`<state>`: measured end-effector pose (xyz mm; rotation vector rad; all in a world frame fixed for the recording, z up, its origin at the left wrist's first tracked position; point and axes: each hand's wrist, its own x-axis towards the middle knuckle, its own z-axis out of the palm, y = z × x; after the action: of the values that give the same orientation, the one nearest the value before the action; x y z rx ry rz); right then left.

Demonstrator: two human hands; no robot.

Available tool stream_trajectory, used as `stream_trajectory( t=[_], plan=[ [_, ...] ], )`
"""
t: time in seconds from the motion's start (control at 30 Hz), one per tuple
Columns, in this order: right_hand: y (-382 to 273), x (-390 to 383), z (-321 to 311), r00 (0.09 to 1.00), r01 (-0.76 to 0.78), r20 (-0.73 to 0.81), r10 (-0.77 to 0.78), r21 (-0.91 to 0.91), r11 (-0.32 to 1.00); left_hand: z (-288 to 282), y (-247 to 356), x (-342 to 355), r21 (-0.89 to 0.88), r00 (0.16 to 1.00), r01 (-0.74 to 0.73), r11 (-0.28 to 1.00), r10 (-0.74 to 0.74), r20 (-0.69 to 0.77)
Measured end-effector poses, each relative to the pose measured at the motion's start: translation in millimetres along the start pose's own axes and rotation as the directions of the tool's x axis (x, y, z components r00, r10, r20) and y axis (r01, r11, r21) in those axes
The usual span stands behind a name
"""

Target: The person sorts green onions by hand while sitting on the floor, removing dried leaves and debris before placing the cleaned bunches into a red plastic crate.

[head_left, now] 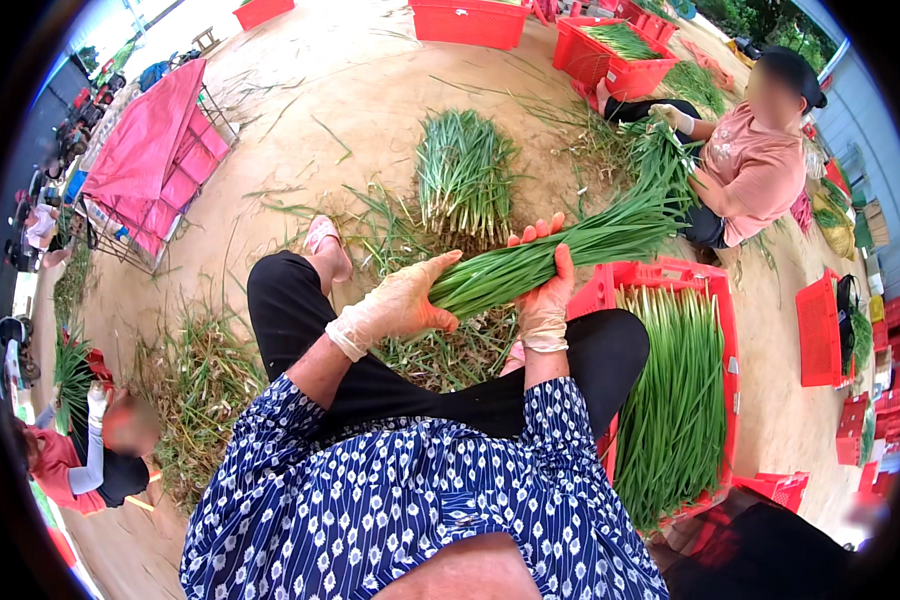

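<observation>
A thick bunch of green garlic chives (570,248) lies across both my hands above my lap, its leafy end reaching out to the right. My left hand (400,300), in a thin pale glove, is closed round the bunch's left end and hides the stalk tips. My right hand (547,300), with a similar glove and orange-tinted fingertips, cradles the middle between thumb and fingers. Beyond the bunch, a pile of chives (463,175) rests on the ground with pale stalk ends toward me. Beside my right knee stands a red crate (732,380) filled with chives (670,410) laid lengthwise.
Loose trimmings (200,390) cover the ground at left and under my legs. A co-worker (755,165) at right holds chives; another person (80,460) sits at lower left. Red crates (470,22) stand at the back, a red crate (820,335) at right, a pink-covered frame (155,150) at left.
</observation>
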<state>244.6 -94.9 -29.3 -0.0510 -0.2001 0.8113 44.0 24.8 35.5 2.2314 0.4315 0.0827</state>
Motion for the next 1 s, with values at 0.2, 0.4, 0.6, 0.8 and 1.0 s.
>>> stream_trajectory(
  t=[0.2,0.4,0.6,0.8,1.0],
  plan=[
    [-1.8,3.4,-10.6,0.996,-0.055,0.064,0.054,0.014,0.998,-13.8,27.3,-8.1,0.308,0.922,-0.27,0.912,0.337,-0.191],
    [3.0,-0.1,-7.5,0.992,-0.124,-0.031,0.125,0.01,0.992,-3.2,44.2,9.3,0.587,0.821,-0.394,0.707,0.557,-0.121],
    [4.0,-4.6,4.2,0.981,-0.157,-0.125,0.151,-0.038,0.987,6.4,34.7,25.0,0.167,0.8,-0.456,0.874,0.485,-0.355],
    [1.2,-2.8,7.0,0.987,-0.148,-0.053,0.149,0.016,0.989,-37.7,-26.7,5.4,-0.83,0.952,-0.226,0.51,-0.063,-0.298],
    [1.5,0.5,1.7,0.994,-0.103,0.033,0.102,0.054,0.993,-18.3,-31.7,-9.5,-0.303,0.997,0.045,0.952,-0.024,0.072]
  ],
)
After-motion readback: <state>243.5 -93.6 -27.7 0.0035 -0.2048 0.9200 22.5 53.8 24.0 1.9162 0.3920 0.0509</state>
